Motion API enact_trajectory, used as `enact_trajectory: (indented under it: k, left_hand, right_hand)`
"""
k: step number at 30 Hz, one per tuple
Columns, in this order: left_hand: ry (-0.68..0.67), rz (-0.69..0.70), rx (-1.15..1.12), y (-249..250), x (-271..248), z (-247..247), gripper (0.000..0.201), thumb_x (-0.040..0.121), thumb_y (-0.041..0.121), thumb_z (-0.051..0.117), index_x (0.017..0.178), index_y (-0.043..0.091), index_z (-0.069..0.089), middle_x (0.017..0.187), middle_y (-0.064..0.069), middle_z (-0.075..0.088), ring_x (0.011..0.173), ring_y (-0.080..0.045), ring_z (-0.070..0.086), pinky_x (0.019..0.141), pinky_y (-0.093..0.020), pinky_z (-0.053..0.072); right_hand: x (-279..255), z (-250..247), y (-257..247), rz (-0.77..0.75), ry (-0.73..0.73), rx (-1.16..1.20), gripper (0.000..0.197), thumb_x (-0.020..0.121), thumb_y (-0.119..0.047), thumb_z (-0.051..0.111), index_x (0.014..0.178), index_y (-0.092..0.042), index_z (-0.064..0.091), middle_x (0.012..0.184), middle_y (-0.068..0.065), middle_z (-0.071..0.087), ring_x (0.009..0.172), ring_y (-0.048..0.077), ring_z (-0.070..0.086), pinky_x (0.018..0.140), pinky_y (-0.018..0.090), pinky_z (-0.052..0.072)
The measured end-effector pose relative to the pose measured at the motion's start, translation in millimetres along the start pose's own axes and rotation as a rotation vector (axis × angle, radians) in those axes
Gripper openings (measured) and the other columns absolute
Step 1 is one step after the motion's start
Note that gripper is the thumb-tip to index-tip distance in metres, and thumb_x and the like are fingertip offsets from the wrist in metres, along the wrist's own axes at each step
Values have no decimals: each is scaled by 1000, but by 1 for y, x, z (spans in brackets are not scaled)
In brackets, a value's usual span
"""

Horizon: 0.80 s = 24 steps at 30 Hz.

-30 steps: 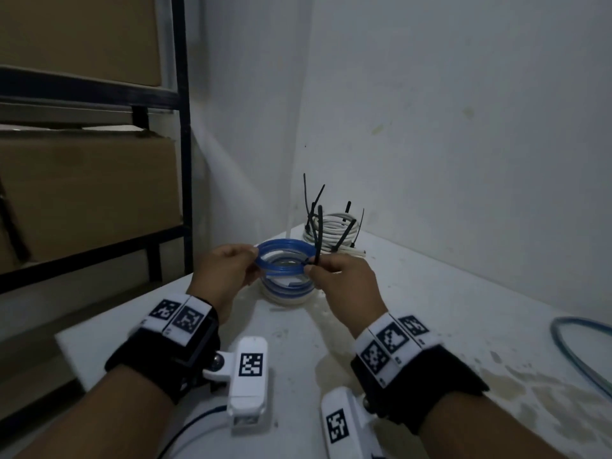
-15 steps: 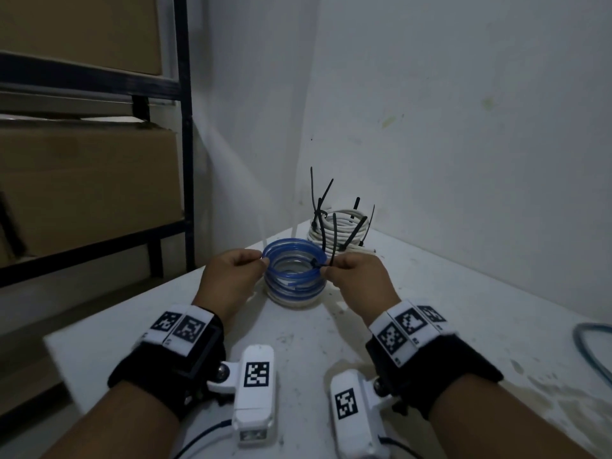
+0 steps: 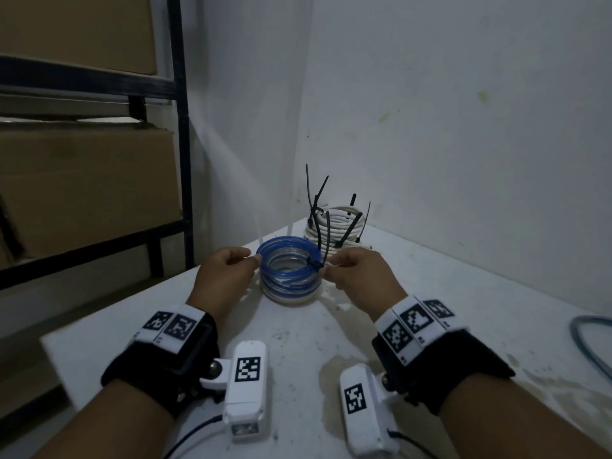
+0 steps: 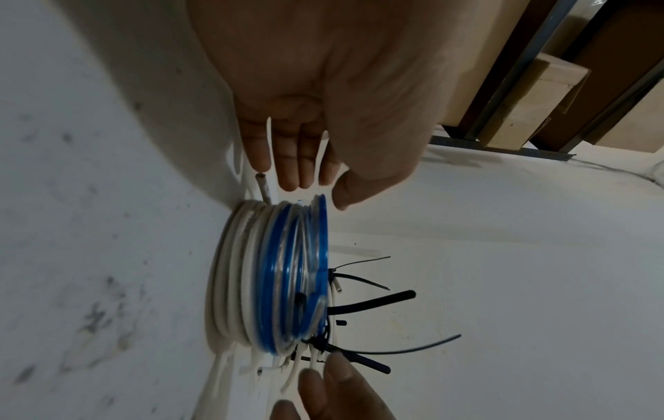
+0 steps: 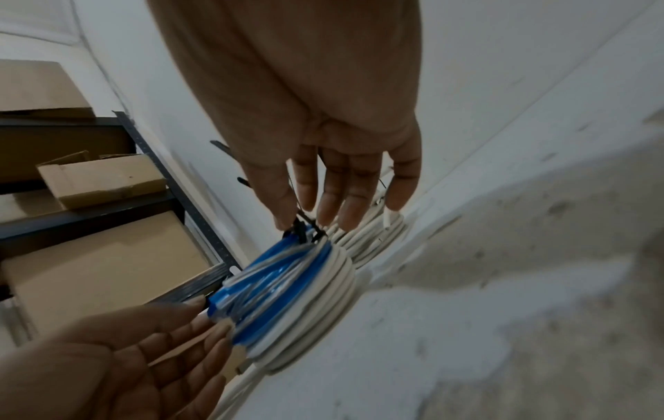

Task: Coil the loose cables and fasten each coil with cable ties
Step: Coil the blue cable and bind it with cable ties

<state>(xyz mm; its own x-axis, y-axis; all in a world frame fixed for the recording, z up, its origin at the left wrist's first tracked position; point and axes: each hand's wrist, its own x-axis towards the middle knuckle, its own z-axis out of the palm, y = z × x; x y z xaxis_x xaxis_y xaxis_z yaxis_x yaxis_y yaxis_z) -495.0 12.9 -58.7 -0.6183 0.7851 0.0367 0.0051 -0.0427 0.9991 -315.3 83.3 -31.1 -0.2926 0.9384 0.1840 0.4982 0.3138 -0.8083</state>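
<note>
Both hands flank the blue coil (image 3: 288,266): left hand (image 3: 225,273) pinches its near-left rim, right hand (image 3: 359,273) pinches the black cable tie (image 3: 316,262). Springy, light loops; best gripped at the tie. Beyond sits a tied white coil (image 3: 334,223).

Glossy, seemingly plastic blue coil (image 3: 287,266)

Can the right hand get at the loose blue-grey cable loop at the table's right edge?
Probably yes. Bare white tabletop lies between the right hand and the loose blue-grey cable loop, but its fingers first must release the black cable tie.
</note>
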Motion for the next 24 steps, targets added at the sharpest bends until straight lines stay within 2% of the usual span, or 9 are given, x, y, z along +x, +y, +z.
enact_trajectory:
  k: [3,5,7,9,13,16,19,22,24]
  left_hand:
    - [20,-13,-46,3,-3,-1,9,91,21,61,97,14,61,88,-7,61,77,-17,57,78,-32,47]
    - [66,10,-73,8,-7,-4,8,92,19,59,98,14,60,91,-7,61,77,-15,56,79,-32,46]
    - [123,86,-47,16,-10,-4,11,93,16,58,103,13,60,98,-10,61,76,-14,54,79,-33,46]
    - [158,225,117,29,-16,-1,14,92,13,58,105,11,62,102,-14,63,82,-18,55,84,-35,44]
    - [54,425,326,62,-48,22,9,92,12,58,98,12,64,94,-11,64,88,-20,55,81,-27,37]
    - [-58,475,281,80,-89,64,8,93,13,57,95,11,64,90,-7,62,87,-19,54,81,-27,36]
    - [-217,392,95,82,-144,126,9,92,10,57,91,10,65,79,-3,61,77,-18,53,70,-27,41]
    - [-417,173,-120,72,-203,194,15,92,5,55,85,15,64,83,-6,63,80,-22,58,69,-30,44]
    - [-506,-14,-232,62,-241,235,16,92,4,53,85,15,62,83,-7,62,81,-23,59,68,-30,45]
  right_hand:
    - [-13,-19,-5,15,-26,-53,21,79,-26,74,93,-12,67,85,2,64,87,21,62,82,34,50]
    - [-26,-37,-8,22,-83,-122,20,83,-29,69,85,-9,68,83,6,65,88,23,64,77,29,47]
    - [-41,-60,-6,44,-131,-160,33,87,-30,64,88,2,69,90,14,70,89,25,66,69,25,45]
    - [-61,-84,-1,85,-154,-161,39,88,-33,62,93,4,69,95,16,71,87,25,68,61,22,44]
    - [-111,-138,20,178,-136,-165,34,89,-37,60,92,-5,72,91,4,72,75,13,67,50,11,43]
    - [-146,-185,42,252,-113,-179,36,89,-38,60,93,-5,71,92,4,72,77,15,66,54,16,45]
    - [-175,-237,69,301,-74,-280,42,90,-38,58,93,3,70,92,12,72,77,22,66,56,20,46]
    - [-204,-288,96,397,-23,-412,46,91,-33,58,88,13,65,74,18,63,65,20,54,60,24,41]
    - [-222,-316,115,485,-4,-510,39,90,-27,57,75,9,61,67,20,54,59,17,48,58,23,37]
